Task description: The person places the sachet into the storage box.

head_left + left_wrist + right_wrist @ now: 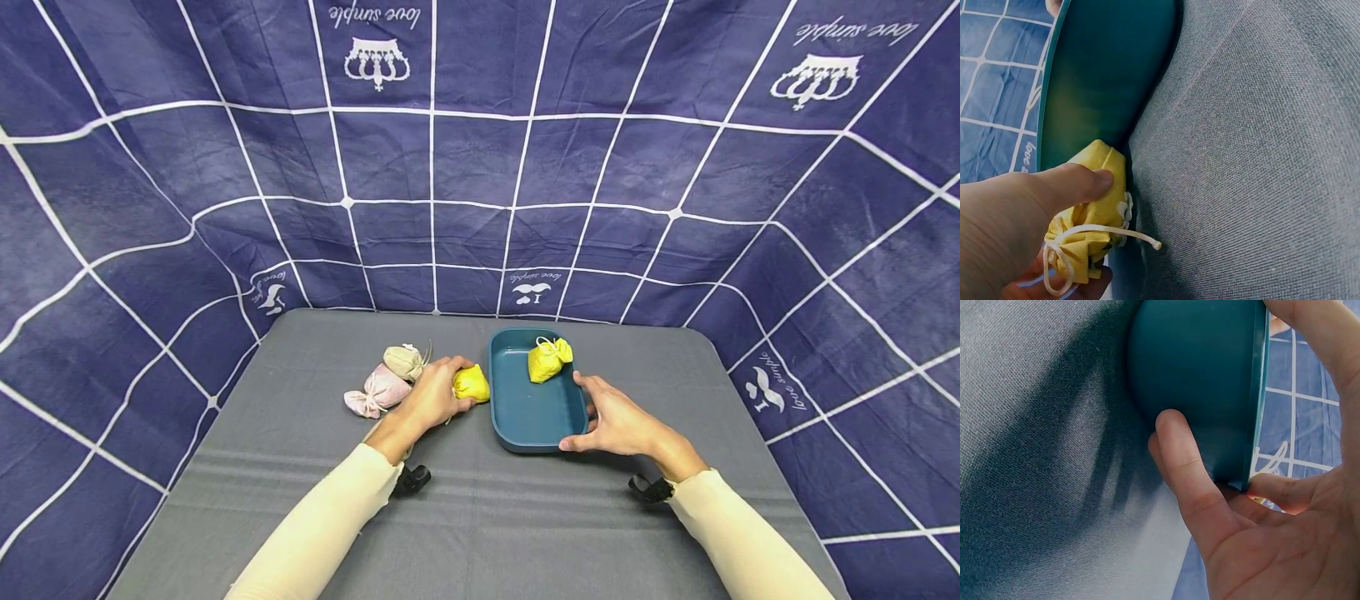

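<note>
My left hand [437, 394] grips a yellow drawstring pouch [471, 384] just left of a teal tray [529, 417]. In the left wrist view the thumb presses on the pouch [1105, 194], its white cord hanging loose, close against the tray's outer wall [1110, 69]. A second yellow pouch [547, 361] lies inside the tray near its far right corner. My right hand [618, 419] holds the tray by its right side, thumb at the near corner. Fingers [1185, 456] touch the outside wall [1197, 369] in the right wrist view.
Left of my left hand, a pink pouch [384, 388] and a beige pouch [403, 362] lie together on the grey cloth-covered table [480, 525]. Blue cloth with white grid lines [480, 158] hangs behind the table and along both sides.
</note>
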Motion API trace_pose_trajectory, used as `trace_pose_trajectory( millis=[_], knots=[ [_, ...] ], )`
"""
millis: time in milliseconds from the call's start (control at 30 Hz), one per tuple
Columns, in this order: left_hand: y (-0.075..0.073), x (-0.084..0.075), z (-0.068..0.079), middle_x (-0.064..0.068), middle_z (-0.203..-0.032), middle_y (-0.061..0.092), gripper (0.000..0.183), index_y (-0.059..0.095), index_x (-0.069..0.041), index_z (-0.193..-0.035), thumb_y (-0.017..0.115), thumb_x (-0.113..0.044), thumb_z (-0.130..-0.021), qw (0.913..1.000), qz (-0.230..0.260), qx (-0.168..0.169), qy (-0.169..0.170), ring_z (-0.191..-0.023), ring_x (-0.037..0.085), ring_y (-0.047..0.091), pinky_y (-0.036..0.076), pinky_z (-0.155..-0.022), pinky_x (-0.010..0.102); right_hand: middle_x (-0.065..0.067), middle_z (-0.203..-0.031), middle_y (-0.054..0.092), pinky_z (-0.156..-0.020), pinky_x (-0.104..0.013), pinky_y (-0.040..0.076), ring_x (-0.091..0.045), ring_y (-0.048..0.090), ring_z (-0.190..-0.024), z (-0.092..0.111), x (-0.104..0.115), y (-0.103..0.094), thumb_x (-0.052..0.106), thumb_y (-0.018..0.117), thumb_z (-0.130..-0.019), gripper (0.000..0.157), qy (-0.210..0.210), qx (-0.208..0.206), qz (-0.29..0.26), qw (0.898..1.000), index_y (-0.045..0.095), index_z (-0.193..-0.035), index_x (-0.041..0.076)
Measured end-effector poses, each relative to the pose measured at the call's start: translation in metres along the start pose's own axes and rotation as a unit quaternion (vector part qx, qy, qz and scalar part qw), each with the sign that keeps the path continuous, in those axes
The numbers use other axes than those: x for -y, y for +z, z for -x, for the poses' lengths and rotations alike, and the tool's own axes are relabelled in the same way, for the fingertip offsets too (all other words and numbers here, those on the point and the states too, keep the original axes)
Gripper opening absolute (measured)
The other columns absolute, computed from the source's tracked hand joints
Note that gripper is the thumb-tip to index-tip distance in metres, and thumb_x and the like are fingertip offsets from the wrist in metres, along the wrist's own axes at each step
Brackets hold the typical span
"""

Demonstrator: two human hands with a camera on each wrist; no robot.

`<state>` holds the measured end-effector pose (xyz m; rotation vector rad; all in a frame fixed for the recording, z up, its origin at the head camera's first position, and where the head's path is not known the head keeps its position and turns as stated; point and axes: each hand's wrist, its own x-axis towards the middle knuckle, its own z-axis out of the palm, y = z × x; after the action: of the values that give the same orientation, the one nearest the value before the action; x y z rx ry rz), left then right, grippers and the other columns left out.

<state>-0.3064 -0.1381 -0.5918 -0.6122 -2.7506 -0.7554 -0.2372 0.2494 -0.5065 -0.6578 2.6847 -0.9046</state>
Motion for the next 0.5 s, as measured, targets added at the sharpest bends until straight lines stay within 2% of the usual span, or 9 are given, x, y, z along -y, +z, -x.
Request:
trace_pose_trajectory(
  millis=[300,500],
  knots=[
    [-0.0018,-0.0016,0.0001,0.007,-0.118,0.084,0.062,0.079,-0.019,-0.136,0.104,-0.029,-0.08,0.9997,0.015,-0.02,0.003,-0.102,0.024,0.078,0.065,-0.09,0.043,-0.03,-0.161,0.058,-0.088,-0.03,0.066,-0.017,0.075,-0.104,0.0,-0.0005,0.0006,0.054,0.105,-0.082,0.133,0.0,-0.004,0.008,1.0,0.034,-0.176,-0.009],
    [-0.0046,-0.0055,0.0025,0.009,-0.116,0.083,0.059,0.079,-0.017,-0.132,0.102,-0.029,-0.078,0.998,0.031,-0.053,0.015,-0.101,0.027,0.079,0.064,-0.087,0.044,-0.028,-0.158,0.06,-0.087,-0.03,0.065,-0.013,0.073,-0.099,0.0005,-0.0005,0.0004,0.055,0.105,-0.082,0.132,-0.003,-0.007,0.015,1.0,0.036,-0.175,-0.009]
  ],
)
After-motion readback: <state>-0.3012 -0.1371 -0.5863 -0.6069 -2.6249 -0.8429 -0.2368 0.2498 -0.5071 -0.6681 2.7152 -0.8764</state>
